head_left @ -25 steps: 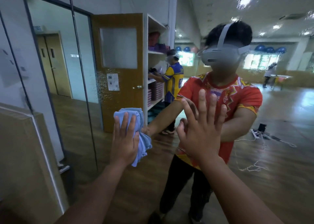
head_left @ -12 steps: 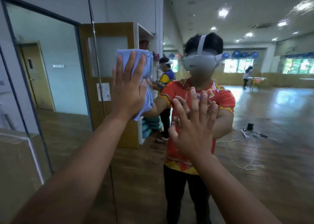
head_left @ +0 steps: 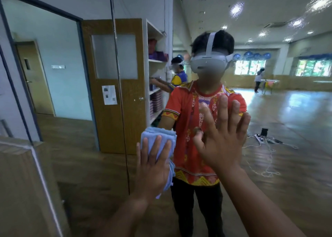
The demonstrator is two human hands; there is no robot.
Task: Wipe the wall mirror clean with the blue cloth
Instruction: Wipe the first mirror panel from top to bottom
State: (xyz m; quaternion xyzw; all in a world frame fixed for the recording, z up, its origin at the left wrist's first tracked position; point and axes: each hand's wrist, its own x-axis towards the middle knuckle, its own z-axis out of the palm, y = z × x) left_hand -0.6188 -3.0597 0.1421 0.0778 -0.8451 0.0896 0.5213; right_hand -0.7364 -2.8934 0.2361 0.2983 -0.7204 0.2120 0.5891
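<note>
**A:** How will the blue cloth handle?

**B:** It looks soft and light. It is folded into a thick pad, so it has no stiffness of its own and should bunch or slide unless a flat palm spreads the pressure. The loose lower edge hangs free below the palm, and that part is likely to flap. The best hold is over the middle of the pad, with the fingers laid across the folds.

**A:** And the wall mirror?

**B:** It is hard, smooth and slick, and it is fragile glass. It wants firm, even pressure, not a shove.

**A:** Where is the cloth now?

**B:** It is pinned to the glass under the left hand, low in the view and just right of the vertical seam. The fingers lie straight and flat over it, pressing and not gripping. The top of the pad shows above the fingertips.

**A:** What about the other hand?

**B:** The right hand is held flat with its fingers spread, a little higher and just beside the cloth but not touching it. It seems to rest on the glass, though I can't be sure the palm makes contact. It holds nothing.
</note>
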